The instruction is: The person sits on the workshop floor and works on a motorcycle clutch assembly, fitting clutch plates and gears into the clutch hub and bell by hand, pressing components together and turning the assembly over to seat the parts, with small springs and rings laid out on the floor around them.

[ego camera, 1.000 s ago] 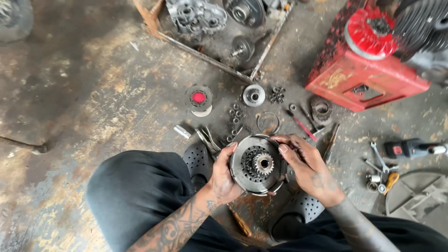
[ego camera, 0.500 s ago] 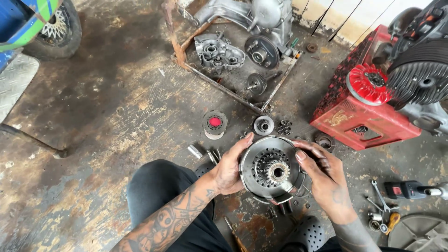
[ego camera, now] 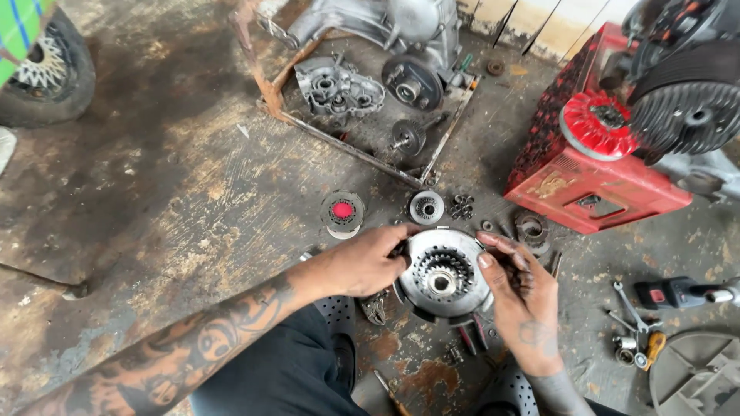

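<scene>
holding a round metal clutch basket [ego camera: 442, 276] between both hands, just above the stained concrete floor [ego camera: 169, 192] and in front of my knees. my left hand [ego camera: 368, 262] comes in from eight o'clock, its fingers curled and pressed against the basket's rim at about ten o'clock, thumb tucked behind where i cannot see it. my right hand [ego camera: 523, 296] sits at three o'clock, fingers slightly spread and bent over the rim, the thumb laid on the toothed face. the basket is tilted a little toward me, its splined hub showing in the centre

at twelve o'clock from the basket, close by on the floor, lies a small round steel bearing piece [ego camera: 426, 206], and at eleven o'clock a short cylinder with a red top [ego camera: 342, 211]. a cluster of small dark springs [ego camera: 462, 206] rests just beside the bearing piece. at two o'clock, well apart, stands a red metal box [ego camera: 593, 181] with a red finned disc [ego camera: 597, 127] on it. farther off at twelve o'clock, an engine casing [ego camera: 339, 88] lies in a rusty frame. at four o'clock, a spanner [ego camera: 632, 306] lies near a black and red power tool [ego camera: 678, 293]
</scene>
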